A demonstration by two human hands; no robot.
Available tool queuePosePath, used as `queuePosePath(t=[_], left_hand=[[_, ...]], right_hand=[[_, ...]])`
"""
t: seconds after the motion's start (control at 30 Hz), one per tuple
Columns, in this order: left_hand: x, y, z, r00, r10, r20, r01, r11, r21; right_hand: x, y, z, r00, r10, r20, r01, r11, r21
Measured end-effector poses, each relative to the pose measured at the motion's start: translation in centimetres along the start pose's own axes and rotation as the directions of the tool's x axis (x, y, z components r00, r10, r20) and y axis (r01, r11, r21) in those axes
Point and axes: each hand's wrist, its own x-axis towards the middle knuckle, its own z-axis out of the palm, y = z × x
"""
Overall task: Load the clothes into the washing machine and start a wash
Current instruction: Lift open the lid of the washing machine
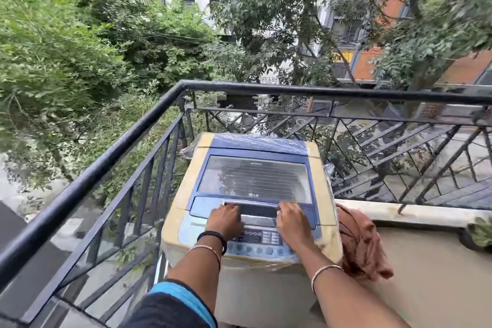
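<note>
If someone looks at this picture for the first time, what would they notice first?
A blue-and-cream washing machine stands in the balcony corner; the left hand and right hand hold the handle on its closed lid. A brown cloth heap lies just right of it.

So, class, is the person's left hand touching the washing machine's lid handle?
Touching. The head view shows the left hand with its fingers curled over the left end of the lid handle, no gap between them.

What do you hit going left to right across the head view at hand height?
In order: black railing → left hand → lid handle → right hand → brown cloth.
</note>
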Motion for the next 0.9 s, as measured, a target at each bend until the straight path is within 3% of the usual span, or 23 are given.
queuePosePath(t=[0.23,0.43,0.7,0.9], left_hand=[[2.9,-0.2,2.8,0.997,0.078,-0.010,-0.077,0.994,0.075],[3.5,-1.3,1.8,0.992,0.123,0.022,-0.123,0.992,-0.005],[4.7,-2.6,-3.5,0.957,0.248,-0.151,-0.263,0.961,-0.086],[8.8,-3.5,-9.6,0.851,0.348,-0.394,-0.396,0.917,-0.047]], right_hand=[[1.7,0.3,3.6,0.993,-0.054,0.108,0.059,0.997,-0.041],[2.3,-0.2,4.3,0.988,-0.007,0.153,0.017,0.998,-0.062],[4.2,-2.2,-1.3,0.997,-0.049,-0.060,0.045,0.997,-0.070],[10.1,-4.5,-6.5,0.927,-0.065,-0.370,0.003,0.986,-0.166]])
